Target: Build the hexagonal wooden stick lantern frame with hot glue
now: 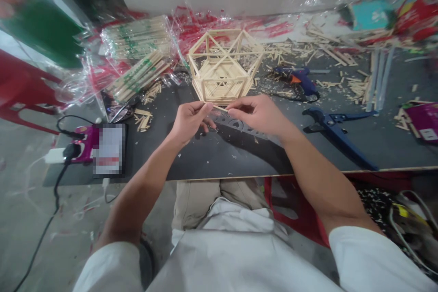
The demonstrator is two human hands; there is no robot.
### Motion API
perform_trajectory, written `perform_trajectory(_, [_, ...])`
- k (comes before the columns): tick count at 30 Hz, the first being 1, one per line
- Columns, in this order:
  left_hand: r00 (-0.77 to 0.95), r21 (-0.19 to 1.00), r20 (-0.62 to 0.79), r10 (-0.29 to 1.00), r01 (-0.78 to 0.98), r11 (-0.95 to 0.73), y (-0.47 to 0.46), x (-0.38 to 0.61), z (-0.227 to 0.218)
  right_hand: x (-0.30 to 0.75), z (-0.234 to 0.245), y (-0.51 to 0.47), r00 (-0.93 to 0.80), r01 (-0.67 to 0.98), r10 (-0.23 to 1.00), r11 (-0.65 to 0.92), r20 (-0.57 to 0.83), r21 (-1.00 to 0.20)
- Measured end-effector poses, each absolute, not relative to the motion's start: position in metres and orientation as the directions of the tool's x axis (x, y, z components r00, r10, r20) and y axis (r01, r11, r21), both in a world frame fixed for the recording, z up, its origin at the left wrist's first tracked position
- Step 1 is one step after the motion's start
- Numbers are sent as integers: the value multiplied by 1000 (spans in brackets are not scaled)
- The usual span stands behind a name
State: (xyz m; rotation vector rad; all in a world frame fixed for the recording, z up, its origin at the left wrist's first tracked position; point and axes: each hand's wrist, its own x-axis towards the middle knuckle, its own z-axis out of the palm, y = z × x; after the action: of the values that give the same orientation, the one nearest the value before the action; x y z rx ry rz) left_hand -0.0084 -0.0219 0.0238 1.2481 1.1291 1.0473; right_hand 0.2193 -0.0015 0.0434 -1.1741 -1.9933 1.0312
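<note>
My left hand (190, 120) and my right hand (257, 114) each pinch one end of a thin wooden stick (219, 108) above a dark work board (212, 155). Both hands are closed in a pinch. Just beyond the stick stands a hexagonal frame basket of glued wooden sticks (224, 68). A dark stencil ruler (239, 125) lies on the board under my hands.
Packs of wooden sticks (138, 52) lie at the back left. A blue glue gun (297, 80) and a blue cutter (337, 130) rest to the right among stick offcuts. A phone (109, 148) and a plugged-in purple device (84, 143) sit at the left.
</note>
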Motion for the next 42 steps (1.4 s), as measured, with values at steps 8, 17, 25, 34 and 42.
perform_trajectory(8, [74, 1000, -25, 997, 7, 25, -19, -8, 22, 224, 55, 0, -426, 472, 904, 187, -38, -861])
perform_trajectory(17, [26, 998, -30, 999, 60, 29, -18, -7, 21, 221, 50, -1, -378, 535, 924, 163, -63, -829])
perform_trajectory(25, [8, 998, -22, 1000, 56, 21, -17, -9, 21, 219, 44, -1, -338, 526, 940, 153, -40, -836])
perform_trajectory(34, [9, 999, 4, 1000, 52, -4, -17, -9, 23, 215, 43, -1, -305, 520, 952, 140, -30, -842])
perform_trajectory(42, [28, 998, 2, 1000, 61, -4, -17, -11, 20, 211, 49, -4, -298, 542, 952, 114, -64, -832])
